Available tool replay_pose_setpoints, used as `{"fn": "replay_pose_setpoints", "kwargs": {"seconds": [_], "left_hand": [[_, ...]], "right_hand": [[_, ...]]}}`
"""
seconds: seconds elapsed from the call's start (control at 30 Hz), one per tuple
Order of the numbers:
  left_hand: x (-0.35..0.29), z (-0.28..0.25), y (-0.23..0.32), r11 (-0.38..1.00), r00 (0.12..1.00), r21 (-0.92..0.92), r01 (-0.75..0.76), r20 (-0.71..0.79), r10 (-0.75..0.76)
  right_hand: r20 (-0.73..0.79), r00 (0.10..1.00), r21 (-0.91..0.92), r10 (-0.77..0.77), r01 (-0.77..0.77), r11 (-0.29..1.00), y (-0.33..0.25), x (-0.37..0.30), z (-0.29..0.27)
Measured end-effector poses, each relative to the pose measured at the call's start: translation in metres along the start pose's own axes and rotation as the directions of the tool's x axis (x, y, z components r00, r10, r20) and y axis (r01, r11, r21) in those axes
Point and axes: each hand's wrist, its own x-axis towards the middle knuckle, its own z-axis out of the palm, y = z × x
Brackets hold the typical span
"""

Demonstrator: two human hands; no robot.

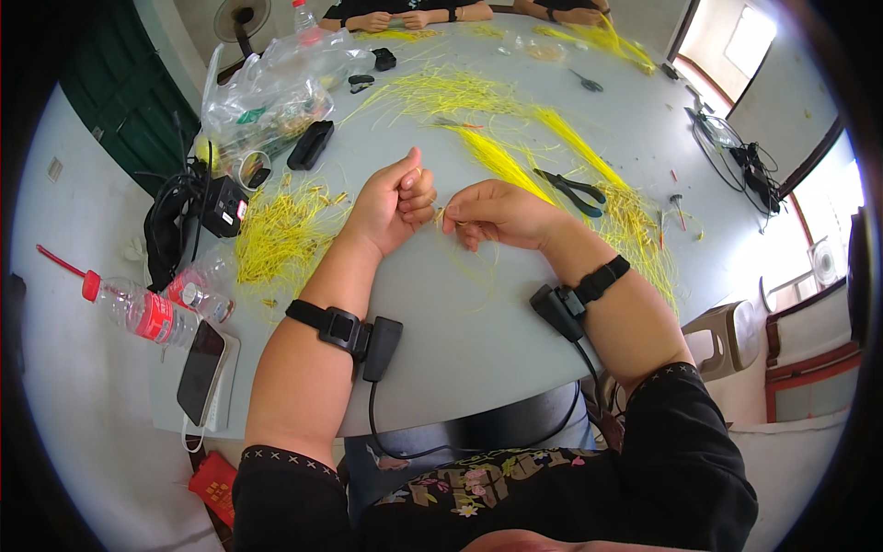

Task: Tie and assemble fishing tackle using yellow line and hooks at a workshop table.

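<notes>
My left hand is closed, thumb up and fingers curled into the palm. What it holds, if anything, is hidden. Beside it, nearly touching, my right hand pinches a thin yellow wire between thumb and fingertips. The wire hangs in a loose loop over the grey table. Left of my left hand lies a tangled pile of yellow wires with brass-coloured ends. Beyond my right hand rest a yellow wire bundle and dark-handled pliers.
Plastic bags, a black case and a tape roll stand far left. Bottles and a phone sit at the near left. More wires, scissors and black cables lie farther off. Co-workers' hands are opposite.
</notes>
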Motion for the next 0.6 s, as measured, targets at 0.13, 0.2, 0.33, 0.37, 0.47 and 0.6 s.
{"fn": "replay_pose_setpoints", "kwargs": {"seconds": [0.13, 0.2, 0.33, 0.37, 0.47, 0.6], "left_hand": [[-0.001, 0.000, -0.001, 0.996, 0.993, 0.051, -0.073, -0.092, 0.077], [0.002, 0.003, -0.004, 0.995, 0.989, 0.043, -0.089, -0.111, 0.094], [0.003, 0.008, -0.005, 0.991, 0.970, -0.052, -0.126, -0.217, 0.112], [0.003, 0.008, -0.004, 0.991, 0.970, -0.051, -0.124, -0.218, 0.110], [0.003, 0.001, 0.005, 0.978, 0.953, -0.114, -0.176, -0.268, 0.140], [0.004, -0.005, 0.009, 0.954, 0.934, -0.182, -0.239, -0.313, 0.174]], "right_hand": [[-0.038, 0.999, 0.035, 0.000, 0.001, 0.999, 0.002, 0.003, -0.002], [-0.033, 0.999, 0.039, -0.005, 0.006, 0.999, 0.003, 0.003, -0.006], [-0.019, 1.000, 0.036, -0.005, 0.006, 0.999, 0.003, 0.003, -0.008], [-0.020, 1.000, 0.038, -0.006, 0.006, 0.999, 0.002, 0.004, -0.008], [0.008, 1.000, -0.025, -0.008, 0.008, 1.000, 0.002, 0.004, -0.008], [0.031, 0.999, -0.061, -0.009, 0.010, 0.998, 0.002, 0.003, -0.011]]}}
